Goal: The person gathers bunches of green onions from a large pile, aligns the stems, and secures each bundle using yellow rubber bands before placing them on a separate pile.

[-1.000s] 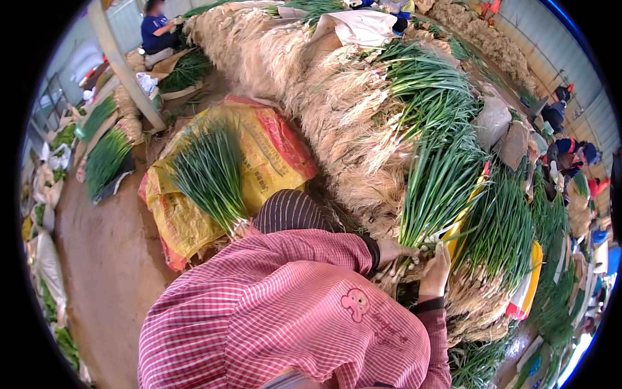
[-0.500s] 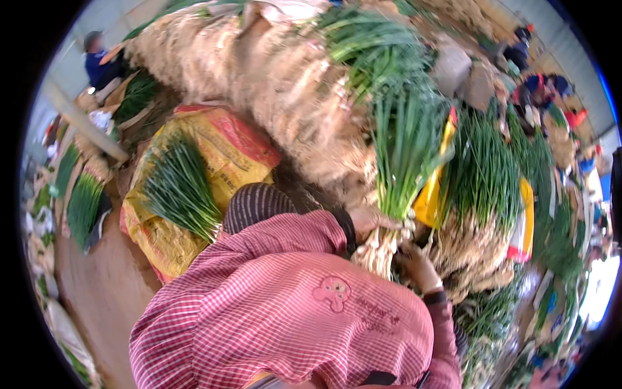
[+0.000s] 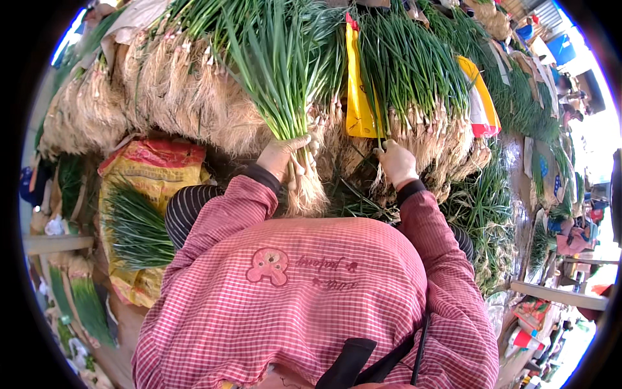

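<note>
My left hand [image 3: 284, 155] is closed around a bunch of green onions [image 3: 275, 84], just above its pale bulbs and hanging roots. The long green leaves fan out away from me. To the right, my right hand [image 3: 397, 162] pinches a thin green onion stalk [image 3: 382, 123] at the near left edge of a big pile of green onions [image 3: 418, 71]. Its fingertips are closed, and part of the stalk's lower end is hidden. Between the held bunch and that pile stands a yellow plastic sheet [image 3: 360, 84].
A long row of green onions with tangled roots [image 3: 175, 97] stretches to the far left. Another bunch [image 3: 133, 223] lies on a yellow and red sack [image 3: 152, 155] at my left. Loose green onions [image 3: 483, 201] lie right of me. Another yellow sheet [image 3: 476, 84] edges the pile.
The view has swung to the right. My right hand has moved from beside the bunch's roots to the pile and taken hold of a stalk. My left hand keeps the bunch.
</note>
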The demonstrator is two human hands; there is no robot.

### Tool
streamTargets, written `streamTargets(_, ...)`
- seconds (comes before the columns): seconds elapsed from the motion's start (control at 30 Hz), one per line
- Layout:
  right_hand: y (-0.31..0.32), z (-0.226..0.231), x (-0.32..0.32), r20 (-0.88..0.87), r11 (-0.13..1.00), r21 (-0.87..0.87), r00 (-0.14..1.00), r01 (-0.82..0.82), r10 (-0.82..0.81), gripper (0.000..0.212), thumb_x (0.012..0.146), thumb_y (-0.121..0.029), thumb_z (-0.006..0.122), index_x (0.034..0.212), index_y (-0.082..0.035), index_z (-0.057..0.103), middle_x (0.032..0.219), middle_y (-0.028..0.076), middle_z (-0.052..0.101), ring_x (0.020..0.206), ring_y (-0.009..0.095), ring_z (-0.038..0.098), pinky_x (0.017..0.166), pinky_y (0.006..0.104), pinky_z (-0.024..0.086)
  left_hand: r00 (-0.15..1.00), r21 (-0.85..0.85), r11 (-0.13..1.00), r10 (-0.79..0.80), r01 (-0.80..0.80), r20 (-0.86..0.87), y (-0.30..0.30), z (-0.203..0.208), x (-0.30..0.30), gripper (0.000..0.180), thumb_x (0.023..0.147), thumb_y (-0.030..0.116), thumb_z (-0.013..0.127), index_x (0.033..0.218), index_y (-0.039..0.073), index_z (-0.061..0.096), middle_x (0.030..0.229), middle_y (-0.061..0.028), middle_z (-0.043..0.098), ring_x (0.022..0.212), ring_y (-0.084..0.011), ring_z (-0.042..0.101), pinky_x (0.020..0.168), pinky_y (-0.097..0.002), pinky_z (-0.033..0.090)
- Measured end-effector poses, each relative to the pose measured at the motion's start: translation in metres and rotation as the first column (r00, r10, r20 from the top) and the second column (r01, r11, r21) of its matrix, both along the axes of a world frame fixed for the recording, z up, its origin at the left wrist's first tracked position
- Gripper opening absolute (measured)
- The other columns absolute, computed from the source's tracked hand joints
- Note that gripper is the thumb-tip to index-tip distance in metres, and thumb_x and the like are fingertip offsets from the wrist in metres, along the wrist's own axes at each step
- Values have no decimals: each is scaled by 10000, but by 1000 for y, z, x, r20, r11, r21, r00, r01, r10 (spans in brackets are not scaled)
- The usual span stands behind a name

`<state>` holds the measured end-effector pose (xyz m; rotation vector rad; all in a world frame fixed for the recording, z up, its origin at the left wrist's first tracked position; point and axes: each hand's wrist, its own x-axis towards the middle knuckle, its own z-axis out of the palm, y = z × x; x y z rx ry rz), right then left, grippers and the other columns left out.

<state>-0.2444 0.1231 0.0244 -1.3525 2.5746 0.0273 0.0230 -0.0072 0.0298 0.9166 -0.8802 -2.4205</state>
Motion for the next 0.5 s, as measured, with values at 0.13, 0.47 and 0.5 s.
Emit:
streamTargets(0.13, -12, -21, -6, 462, 979, 183, 871, 93, -169, 276, 972, -278, 527, 1075, -29, 586, 978, 115, 685, 911, 181, 670, 777, 330, 543, 997, -23, 1000, -8, 6, -79, 6, -22, -15, 233, 859, 60, 637, 1073, 6, 562, 838, -91, 642, 690, -231, 654, 541, -349, 564)
streamTargets(0.47, -17, -23, 45, 405, 427, -238, 311, -872, 860, 303, 980, -322, 495, 1085, -61, 608, 886, 77, 621, 788, 198, 639, 721, 298, 543, 937, 23, 979, -202, 204, 286, 23, -8, -12, 261, 852, 276, 714, 1021, 77, 713, 607, -109, 642, 374, -162, 554, 279, -305, 403)
streamTargets(0.5, -20, -27, 43, 592, 696, -331, 435, -637, 679, 299, 976, -307, 516, 1106, -57, 616, 892, 57, 627, 788, 172, 628, 726, 285, 534, 913, -11, 973, -213, 231, 347, 25, -4, -13, 262, 845, 267, 723, 1012, 66, 712, 590, -113, 637, 367, -165, 553, 279, -308, 404)
